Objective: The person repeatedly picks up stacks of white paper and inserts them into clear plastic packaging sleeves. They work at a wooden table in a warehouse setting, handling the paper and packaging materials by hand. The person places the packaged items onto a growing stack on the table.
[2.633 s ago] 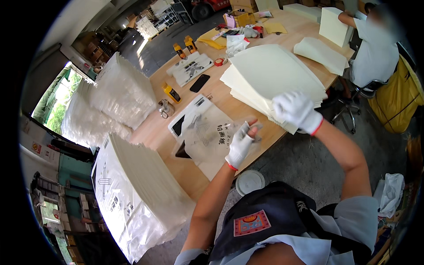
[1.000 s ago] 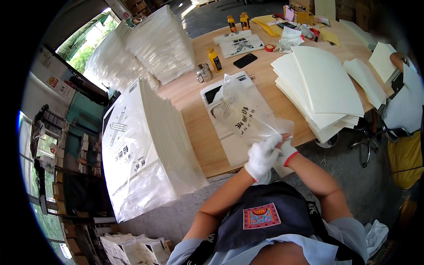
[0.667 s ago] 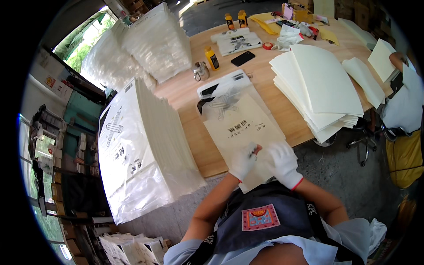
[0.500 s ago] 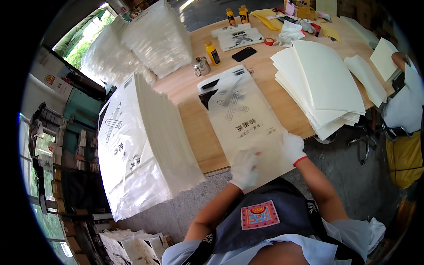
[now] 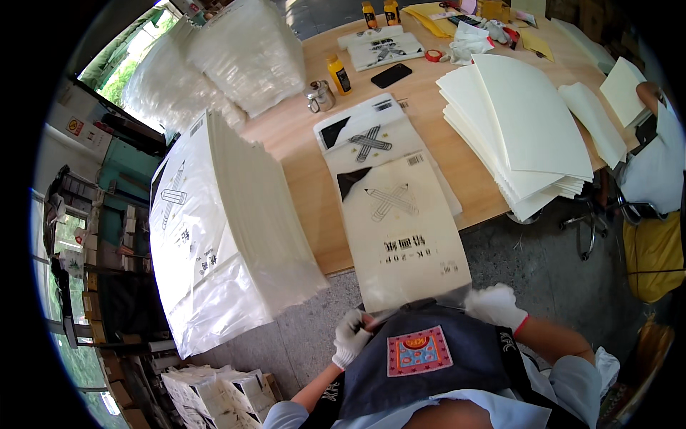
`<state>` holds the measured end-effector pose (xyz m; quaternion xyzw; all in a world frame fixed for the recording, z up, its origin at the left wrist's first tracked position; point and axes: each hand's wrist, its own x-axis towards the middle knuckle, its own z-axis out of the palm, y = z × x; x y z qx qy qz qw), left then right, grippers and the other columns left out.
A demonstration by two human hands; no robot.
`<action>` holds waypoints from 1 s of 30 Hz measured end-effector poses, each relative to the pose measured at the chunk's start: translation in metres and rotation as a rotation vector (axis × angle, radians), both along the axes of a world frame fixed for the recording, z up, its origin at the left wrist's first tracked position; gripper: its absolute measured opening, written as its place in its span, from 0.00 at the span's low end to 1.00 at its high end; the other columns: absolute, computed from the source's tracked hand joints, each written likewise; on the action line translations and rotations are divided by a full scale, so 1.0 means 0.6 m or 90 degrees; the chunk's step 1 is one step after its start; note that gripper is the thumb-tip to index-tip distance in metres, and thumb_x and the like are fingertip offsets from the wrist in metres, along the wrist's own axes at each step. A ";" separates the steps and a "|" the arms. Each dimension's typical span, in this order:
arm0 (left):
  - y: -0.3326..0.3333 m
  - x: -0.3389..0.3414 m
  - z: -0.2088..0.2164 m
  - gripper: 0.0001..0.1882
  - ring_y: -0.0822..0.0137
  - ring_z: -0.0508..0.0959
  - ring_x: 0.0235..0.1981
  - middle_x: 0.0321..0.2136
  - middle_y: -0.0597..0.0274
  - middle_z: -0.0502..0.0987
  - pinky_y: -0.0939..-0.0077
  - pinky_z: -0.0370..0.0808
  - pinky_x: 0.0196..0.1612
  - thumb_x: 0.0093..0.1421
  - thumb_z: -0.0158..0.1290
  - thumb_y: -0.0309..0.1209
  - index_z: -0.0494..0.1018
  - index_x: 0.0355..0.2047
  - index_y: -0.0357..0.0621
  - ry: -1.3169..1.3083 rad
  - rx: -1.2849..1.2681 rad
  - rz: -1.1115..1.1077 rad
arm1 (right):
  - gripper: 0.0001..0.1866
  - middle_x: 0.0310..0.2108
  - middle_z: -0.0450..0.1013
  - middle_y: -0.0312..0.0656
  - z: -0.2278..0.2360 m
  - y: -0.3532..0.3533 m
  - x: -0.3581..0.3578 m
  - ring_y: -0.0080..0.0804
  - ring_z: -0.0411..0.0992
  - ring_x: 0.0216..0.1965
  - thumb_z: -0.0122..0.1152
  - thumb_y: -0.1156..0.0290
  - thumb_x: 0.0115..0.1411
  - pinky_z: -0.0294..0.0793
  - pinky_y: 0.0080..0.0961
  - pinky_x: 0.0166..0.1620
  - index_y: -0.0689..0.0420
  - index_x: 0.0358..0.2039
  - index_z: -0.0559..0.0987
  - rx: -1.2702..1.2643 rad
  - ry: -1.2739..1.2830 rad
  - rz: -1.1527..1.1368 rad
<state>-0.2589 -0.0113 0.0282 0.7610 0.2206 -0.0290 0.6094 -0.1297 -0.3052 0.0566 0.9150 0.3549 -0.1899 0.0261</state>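
A clear printed plastic bag (image 5: 406,243) with cream paper inside lies over the table's near edge, its near end against my apron. My left hand (image 5: 351,337), in a white knit glove, pinches the bag's open near end at the left corner. At the right corner my right hand (image 5: 496,306), gloved in white with a red cuff, is closed on the clear film. Beneath the bag's far end are more printed bags (image 5: 366,121), lying flat on the table.
Left stands a tall pile of printed bags (image 5: 193,243); behind it are plastic-wrapped bundles (image 5: 246,57). Right lies a fanned stack of cream paper (image 5: 529,129). A metal pot (image 5: 319,96), yellow bottle (image 5: 339,75) and phone (image 5: 391,75) stand farther back. Another person's arm (image 5: 649,96) is at far right.
The filled bag has come toward me and off the printed bags, uncovering more of them. Both hands have moved down to its near corners, spreading apart from the paper's surface.
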 end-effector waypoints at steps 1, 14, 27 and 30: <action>-0.003 -0.003 0.021 0.07 0.72 0.69 0.23 0.20 0.62 0.69 0.77 0.67 0.28 0.51 0.58 0.26 0.70 0.24 0.40 0.023 0.004 -0.056 | 0.09 0.20 0.75 0.39 0.009 0.002 -0.007 0.34 0.76 0.23 0.50 0.63 0.52 0.72 0.34 0.30 0.52 0.23 0.76 0.050 0.070 -0.027; 0.049 0.002 -0.132 0.08 0.58 0.75 0.27 0.23 0.57 0.72 0.69 0.71 0.32 0.50 0.55 0.26 0.67 0.30 0.43 0.109 0.357 -0.199 | 0.12 0.23 0.75 0.48 -0.055 -0.021 0.071 0.43 0.76 0.26 0.50 0.64 0.53 0.72 0.41 0.31 0.56 0.21 0.79 -0.051 0.088 0.015; -0.015 0.197 0.121 0.09 0.66 0.74 0.26 0.26 0.57 0.75 0.74 0.71 0.30 0.62 0.51 0.31 0.71 0.37 0.38 -0.116 0.110 -0.009 | 0.20 0.44 0.72 0.38 -0.221 0.074 0.137 0.25 0.71 0.44 0.54 0.63 0.62 0.71 0.25 0.45 0.59 0.51 0.71 0.810 0.886 -0.501; -0.002 0.139 0.257 0.07 0.49 0.74 0.25 0.23 0.53 0.71 0.65 0.70 0.26 0.53 0.57 0.29 0.70 0.28 0.43 -0.303 0.402 -0.069 | 0.23 0.49 0.69 0.39 -0.124 0.180 0.120 0.27 0.67 0.51 0.53 0.65 0.63 0.68 0.26 0.53 0.59 0.56 0.67 0.876 1.055 -0.362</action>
